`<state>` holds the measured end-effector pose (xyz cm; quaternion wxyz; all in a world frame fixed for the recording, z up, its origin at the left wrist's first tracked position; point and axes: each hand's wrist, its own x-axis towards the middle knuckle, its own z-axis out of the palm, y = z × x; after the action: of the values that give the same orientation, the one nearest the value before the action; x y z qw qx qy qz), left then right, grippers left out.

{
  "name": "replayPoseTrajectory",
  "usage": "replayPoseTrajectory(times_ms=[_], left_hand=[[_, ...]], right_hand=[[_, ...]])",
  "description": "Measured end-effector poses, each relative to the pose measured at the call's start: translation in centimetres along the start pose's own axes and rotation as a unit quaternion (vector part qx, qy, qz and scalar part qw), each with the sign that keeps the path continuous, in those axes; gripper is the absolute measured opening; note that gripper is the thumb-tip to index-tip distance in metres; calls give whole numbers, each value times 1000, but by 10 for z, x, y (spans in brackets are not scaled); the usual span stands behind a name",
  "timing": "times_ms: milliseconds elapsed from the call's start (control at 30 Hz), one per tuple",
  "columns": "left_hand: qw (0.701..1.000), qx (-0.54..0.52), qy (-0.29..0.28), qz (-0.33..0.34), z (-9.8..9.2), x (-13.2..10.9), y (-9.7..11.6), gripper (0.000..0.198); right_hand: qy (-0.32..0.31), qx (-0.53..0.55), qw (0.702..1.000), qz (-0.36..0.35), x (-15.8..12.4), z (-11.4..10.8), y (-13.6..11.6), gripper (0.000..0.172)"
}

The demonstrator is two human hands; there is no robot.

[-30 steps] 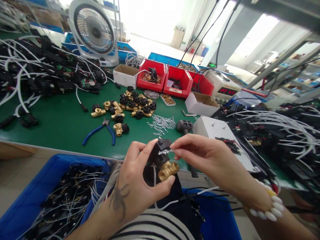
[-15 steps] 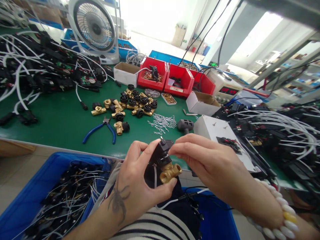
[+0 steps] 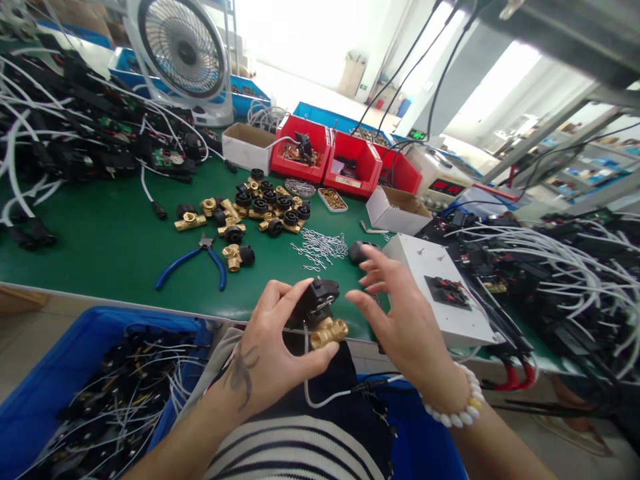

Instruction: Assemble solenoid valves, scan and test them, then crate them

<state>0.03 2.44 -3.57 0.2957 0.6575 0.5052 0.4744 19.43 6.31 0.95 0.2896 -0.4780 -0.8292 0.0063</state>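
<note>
My left hand (image 3: 275,340) is wrapped round a brass valve with a black actuator (image 3: 325,313), held above my lap at the bench edge. A white cable runs down from it. A thin metal clip shows on the side of its black housing. To the right, my right hand (image 3: 400,307) has its fingers spread and holds nothing. Its fingertips overlap the view of a dark hammer-like tool (image 3: 357,253), partly hidden; whether they touch I cannot tell. A pile of silver spring clips (image 3: 325,247) lies just beyond my hands.
Blue-handled pliers (image 3: 191,259) and several brass valves (image 3: 265,207) lie on the green bench (image 3: 100,260). Behind stand red bins (image 3: 353,163) and a fan (image 3: 185,53). A grey switch box (image 3: 440,293) sits at right. Blue crates (image 3: 200,333) flank my lap.
My right hand has come away from the valve, moving up and outward as its fingers opened. The left hand still holds the valve, slightly turned. The view has shifted a little.
</note>
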Motion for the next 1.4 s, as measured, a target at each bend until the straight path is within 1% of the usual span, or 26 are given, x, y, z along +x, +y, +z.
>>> replayPoseTrajectory(times_ms=[67, 133, 167, 200, 233, 333, 400, 433, 500, 567, 600, 667, 733, 767, 800, 900, 933, 967, 1000, 1100, 1133, 1167, 1267, 1300, 1333, 1400], left_hand=[[1000, -25, 6, -15, 4, 1, -4, 65], [999, -44, 7, -28, 8, 1, -7, 66], [998, -48, 6, -34, 9, 2, -8, 66], [998, -50, 4, -39, 10, 2, -9, 66], [998, -49, 3, -43, 11, 2, -10, 67], [998, -54, -4, -44, 11, 2, -12, 67], [997, -62, -5, -39, 10, 2, -13, 67], [997, -63, -5, -35, 10, 2, -13, 67], [998, -60, -5, -27, 9, 1, -13, 67], [998, -52, -11, -23, 9, 1, -13, 67], [999, -48, -15, -21, 9, 0, -13, 67], [999, -46, -21, -12, 9, 0, -13, 66], [999, -46, -22, 0, 10, 0, -13, 66], [999, -47, -21, 5, 10, 0, -13, 65], [999, -46, -21, 9, 10, 0, -13, 65], [999, -38, -28, 13, 10, 0, -12, 66], [999, -37, -29, 14, 10, -1, -12, 66], [999, -36, -31, 16, 10, -1, -11, 66], [999, -37, -33, 17, 10, -1, -11, 66], [999, -40, -34, 12, 11, -1, -11, 65], [999, -41, -31, 13, 11, 0, -12, 65], [999, -41, -28, 15, 11, 0, -12, 64], [999, -44, -29, 12, 11, 1, -12, 64], [998, -44, -32, 8, 11, 1, -12, 64], [998, -42, -35, 7, 11, 1, -12, 64], [999, -34, -35, 16, 11, 1, -12, 66]], right_hand=[[-21, -129, 986, 99, -5, 7, 16, 60], [-108, -211, 958, 163, -12, 15, 29, 58], [-145, -220, 948, 177, -15, 19, 33, 54], [-156, -209, 949, 179, -19, 21, 35, 50], [-143, -183, 957, 173, -22, 22, 36, 47], [-8, -60, 985, 161, -28, 10, 28, 42], [67, 43, 978, 192, -31, -8, 19, 42], [73, 99, 969, 213, -32, -18, 14, 40], [23, 205, 945, 253, -33, -39, 7, 37], [-53, 283, 915, 281, -36, -56, 4, 41], [-66, 308, 903, 293, -38, -62, 3, 45], [-28, 340, 891, 301, -43, -70, 4, 50], [38, 341, 893, 291, -45, -72, 6, 54], [34, 324, 900, 289, -46, -71, 6, 56], [-3, 297, 911, 287, -46, -70, 7, 57], [-189, 193, 924, 270, -44, -71, 7, 62], [-217, 175, 924, 262, -43, -73, 6, 64], [-210, 171, 927, 260, -44, -76, 5, 64], [-176, 178, 931, 266, -44, -79, 4, 63], [-25, 242, 925, 291, -49, -82, 2, 61], [-12, 257, 921, 292, -50, -80, 2, 62], [-33, 260, 921, 290, -51, -77, 3, 63], [-192, 215, 916, 279, -51, -70, 8, 65], [-222, 205, 911, 279, -50, -70, 10, 65], [-217, 207, 910, 287, -50, -72, 10, 64], [-135, 250, 909, 304, -50, -77, 11, 64]])
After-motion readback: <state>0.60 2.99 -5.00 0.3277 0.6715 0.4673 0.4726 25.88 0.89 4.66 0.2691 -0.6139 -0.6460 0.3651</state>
